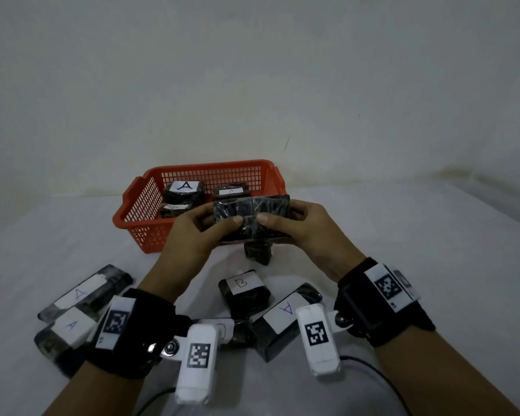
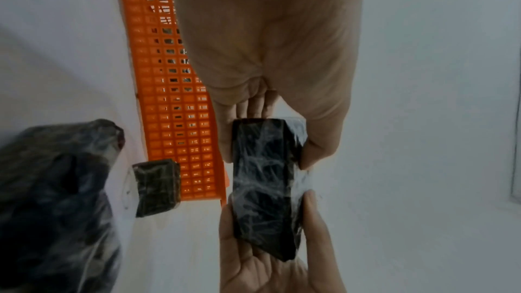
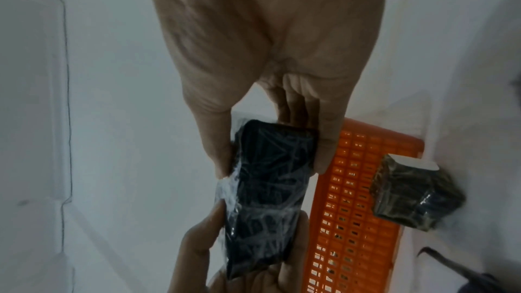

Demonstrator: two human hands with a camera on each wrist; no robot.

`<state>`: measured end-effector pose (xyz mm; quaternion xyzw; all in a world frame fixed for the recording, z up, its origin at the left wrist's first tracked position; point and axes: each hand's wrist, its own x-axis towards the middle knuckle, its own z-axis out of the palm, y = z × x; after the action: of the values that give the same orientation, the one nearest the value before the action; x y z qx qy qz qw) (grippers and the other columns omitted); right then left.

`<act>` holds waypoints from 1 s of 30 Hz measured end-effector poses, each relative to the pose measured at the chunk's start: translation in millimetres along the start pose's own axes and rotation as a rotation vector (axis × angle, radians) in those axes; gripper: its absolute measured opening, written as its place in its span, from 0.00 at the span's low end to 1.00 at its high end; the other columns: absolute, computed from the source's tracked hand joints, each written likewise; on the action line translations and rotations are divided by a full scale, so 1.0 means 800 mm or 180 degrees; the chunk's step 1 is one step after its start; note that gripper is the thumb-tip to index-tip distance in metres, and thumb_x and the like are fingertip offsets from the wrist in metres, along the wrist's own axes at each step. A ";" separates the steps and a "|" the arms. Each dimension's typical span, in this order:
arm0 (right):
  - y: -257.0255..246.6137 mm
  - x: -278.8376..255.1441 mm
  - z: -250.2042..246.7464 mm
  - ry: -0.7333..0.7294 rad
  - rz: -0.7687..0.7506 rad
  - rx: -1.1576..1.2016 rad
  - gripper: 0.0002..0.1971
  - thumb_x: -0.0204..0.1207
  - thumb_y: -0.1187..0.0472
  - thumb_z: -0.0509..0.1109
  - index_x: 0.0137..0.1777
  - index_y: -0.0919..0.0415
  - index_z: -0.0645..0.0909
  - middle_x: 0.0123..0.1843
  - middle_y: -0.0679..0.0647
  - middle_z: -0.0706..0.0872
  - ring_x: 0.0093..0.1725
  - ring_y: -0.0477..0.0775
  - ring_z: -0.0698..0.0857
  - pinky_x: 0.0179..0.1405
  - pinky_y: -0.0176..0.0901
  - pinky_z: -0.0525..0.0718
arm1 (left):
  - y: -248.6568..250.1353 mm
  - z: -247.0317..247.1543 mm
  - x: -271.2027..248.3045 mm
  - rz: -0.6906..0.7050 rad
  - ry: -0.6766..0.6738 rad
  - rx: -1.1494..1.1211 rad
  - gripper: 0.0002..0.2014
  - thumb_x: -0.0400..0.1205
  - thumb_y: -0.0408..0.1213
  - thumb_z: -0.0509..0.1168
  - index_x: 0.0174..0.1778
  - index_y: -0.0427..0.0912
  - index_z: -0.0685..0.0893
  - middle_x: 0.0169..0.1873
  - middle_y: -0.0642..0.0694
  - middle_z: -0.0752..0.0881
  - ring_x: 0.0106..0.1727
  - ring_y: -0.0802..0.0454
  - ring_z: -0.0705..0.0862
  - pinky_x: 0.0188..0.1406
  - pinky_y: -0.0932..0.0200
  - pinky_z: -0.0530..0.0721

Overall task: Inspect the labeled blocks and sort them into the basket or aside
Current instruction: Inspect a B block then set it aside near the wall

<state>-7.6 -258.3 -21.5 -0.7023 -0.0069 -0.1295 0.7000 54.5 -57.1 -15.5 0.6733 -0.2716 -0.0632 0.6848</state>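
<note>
Inside the orange plastic lattice basket (image 1: 138,217) lie three black film-wrapped blocks, one labelled "A" (image 1: 184,190). Just before the basket, left hand (image 1: 192,232) and right hand (image 1: 309,229) together grip a long black film-wrapped block (image 1: 252,211) above the white tabletop (image 1: 433,235), no label showing.

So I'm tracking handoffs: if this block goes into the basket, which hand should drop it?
Probably left hand: both hands grip the block, but the basket sits toward its side; right hand is farther.
</note>
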 end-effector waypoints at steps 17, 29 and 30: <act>0.007 -0.017 -0.006 0.0064 -0.0061 0.0057 0.17 0.79 0.60 0.78 0.66 0.66 0.88 0.59 0.61 0.95 0.60 0.58 0.94 0.66 0.54 0.90 | -0.012 0.003 -0.014 0.0012 -0.0292 -0.0020 0.23 0.78 0.38 0.73 0.70 0.39 0.83 0.61 0.45 0.92 0.63 0.48 0.90 0.68 0.46 0.87; 0.006 -0.021 -0.002 -0.0140 0.0111 0.0153 0.20 0.81 0.63 0.77 0.72 0.66 0.84 0.67 0.63 0.91 0.66 0.56 0.91 0.67 0.49 0.89 | -0.012 -0.003 -0.012 0.0207 -0.0054 0.0111 0.29 0.74 0.31 0.76 0.73 0.41 0.81 0.62 0.49 0.91 0.64 0.57 0.89 0.65 0.58 0.88; 0.003 -0.022 -0.001 -0.0088 0.0175 0.0282 0.19 0.82 0.61 0.75 0.71 0.66 0.85 0.66 0.64 0.91 0.64 0.56 0.91 0.64 0.47 0.90 | -0.012 -0.004 -0.012 0.0260 -0.0057 0.0143 0.31 0.71 0.33 0.77 0.73 0.42 0.80 0.63 0.50 0.90 0.65 0.57 0.88 0.65 0.57 0.87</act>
<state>-23.9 -256.1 -27.4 -0.6723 -0.0029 -0.1002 0.7335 50.7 -50.9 -27.5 0.6762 -0.3063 -0.0351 0.6691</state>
